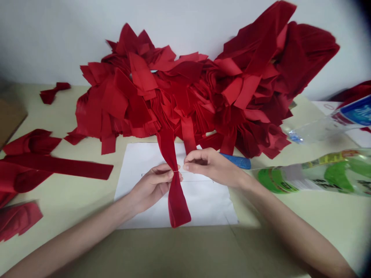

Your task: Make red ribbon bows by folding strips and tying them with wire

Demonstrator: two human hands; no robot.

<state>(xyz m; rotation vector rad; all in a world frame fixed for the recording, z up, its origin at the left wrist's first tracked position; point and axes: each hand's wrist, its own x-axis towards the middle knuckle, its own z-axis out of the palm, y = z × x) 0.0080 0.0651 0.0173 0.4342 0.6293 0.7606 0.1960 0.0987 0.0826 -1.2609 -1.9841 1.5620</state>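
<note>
My left hand (pixel 153 184) pinches the gathered middle of a red velvet ribbon loop (pixel 176 200), which stands lengthwise over a white paper sheet (pixel 203 200). My right hand (pixel 213 166) is closed in a pinch just to the right of that middle, holding a thin thread or wire (pixel 180 171) that runs to the ribbon's waist. Both hands hover over the sheet, close together. The ribbon's far end reaches toward a large heap of red ribbon pieces (pixel 203 88).
Long red ribbon strips (pixel 58 166) and folded pieces (pixel 17 218) lie at the left. A small red bow (pixel 53 92) sits far left. A blue object (pixel 239 161) lies beside my right hand. Plastic packaging (pixel 313 175) lies at the right.
</note>
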